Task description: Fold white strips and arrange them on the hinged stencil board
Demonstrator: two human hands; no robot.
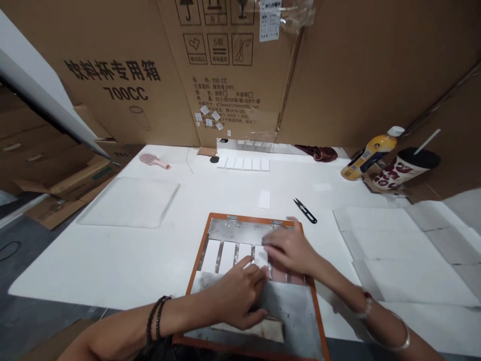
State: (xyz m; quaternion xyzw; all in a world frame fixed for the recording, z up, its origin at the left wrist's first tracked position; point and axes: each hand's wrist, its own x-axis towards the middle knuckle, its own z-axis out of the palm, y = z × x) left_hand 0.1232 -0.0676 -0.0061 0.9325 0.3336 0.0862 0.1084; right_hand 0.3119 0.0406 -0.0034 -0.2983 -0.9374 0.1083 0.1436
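An orange-edged frame (317,311) with a grey metal plate and a row of slots lies on the table before me. White rectangular cards (227,254) fill the slots on its left side. My left hand (240,291) rests over the plate, fingers curled at the lower edge of one white card (260,254). From the right, my right hand (291,248) has its thumb and fingers together at the same card's upper right edge. Beneath my right hand, the slots at the right look pinkish. My fingers partly hide the card.
Beyond the frame are a loose white card (264,199), black thread snips (305,210) and a white strip row (244,164). A pink hairbrush (154,160) and clear sheet (130,203) lie left. A yellow bottle (372,153), a cup (406,168) and white sheets (406,250) sit right.
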